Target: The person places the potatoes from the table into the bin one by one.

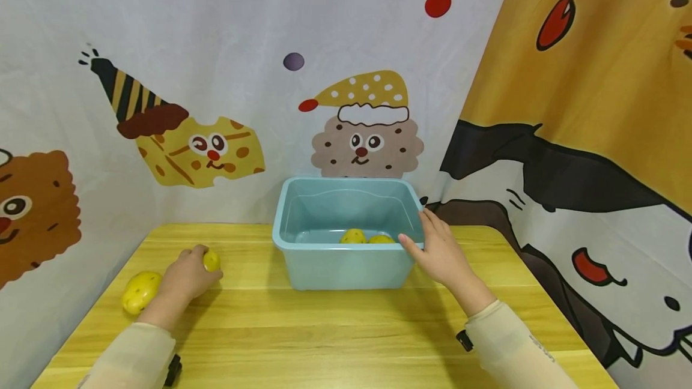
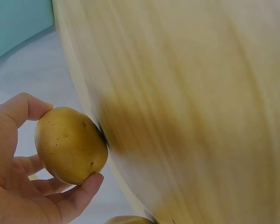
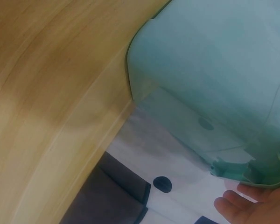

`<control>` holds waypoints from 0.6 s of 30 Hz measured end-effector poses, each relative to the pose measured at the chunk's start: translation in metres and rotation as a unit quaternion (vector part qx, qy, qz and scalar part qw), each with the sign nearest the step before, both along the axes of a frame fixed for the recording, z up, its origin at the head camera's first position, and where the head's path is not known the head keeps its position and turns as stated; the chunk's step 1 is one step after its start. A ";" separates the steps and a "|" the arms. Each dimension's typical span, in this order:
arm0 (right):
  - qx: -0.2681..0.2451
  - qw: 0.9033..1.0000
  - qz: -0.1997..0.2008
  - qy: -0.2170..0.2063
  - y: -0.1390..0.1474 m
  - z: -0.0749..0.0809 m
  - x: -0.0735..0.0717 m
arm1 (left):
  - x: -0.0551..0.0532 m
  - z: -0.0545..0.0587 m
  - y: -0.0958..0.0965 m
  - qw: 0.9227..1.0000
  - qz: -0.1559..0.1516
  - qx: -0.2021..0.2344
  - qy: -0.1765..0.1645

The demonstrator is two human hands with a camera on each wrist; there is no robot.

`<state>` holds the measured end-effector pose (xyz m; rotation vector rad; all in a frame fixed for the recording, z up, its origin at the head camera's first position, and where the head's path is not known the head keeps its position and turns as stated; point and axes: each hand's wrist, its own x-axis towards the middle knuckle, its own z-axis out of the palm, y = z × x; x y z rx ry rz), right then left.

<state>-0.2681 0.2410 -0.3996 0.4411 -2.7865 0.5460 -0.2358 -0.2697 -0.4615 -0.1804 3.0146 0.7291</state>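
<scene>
My left hand (image 1: 186, 275) holds a small yellow potato (image 2: 71, 145) at the left of the table, thumb on one side and fingers curled round the other. The potato sits right at the table top in the left wrist view. A larger potato (image 1: 142, 293) lies just left of that hand. My right hand (image 1: 440, 248) grips the rim of a light blue plastic bin (image 1: 346, 269) at its front right corner. Its thumb lies over the rim, and its fingers (image 3: 238, 201) are below the rim outside. Inside the bin are two potatoes (image 1: 353, 236), partly hidden by the front wall.
The wooden table (image 1: 324, 341) carries the bin at its far middle. Behind it hangs a white curtain (image 1: 227, 35) with cartoon prints, and a yellow, black and white printed cloth (image 1: 594, 95) hangs along the right side.
</scene>
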 end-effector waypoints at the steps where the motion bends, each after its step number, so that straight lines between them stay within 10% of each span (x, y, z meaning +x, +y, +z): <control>1: 0.000 1.000 0.000 0.001 0.000 0.000 0.000 | 0.000 0.001 0.000 1.000 0.001 0.001 -0.001; 18: -0.001 1.000 0.000 0.000 0.000 0.001 0.000 | 0.005 0.008 0.006 1.000 -0.005 -0.001 -0.005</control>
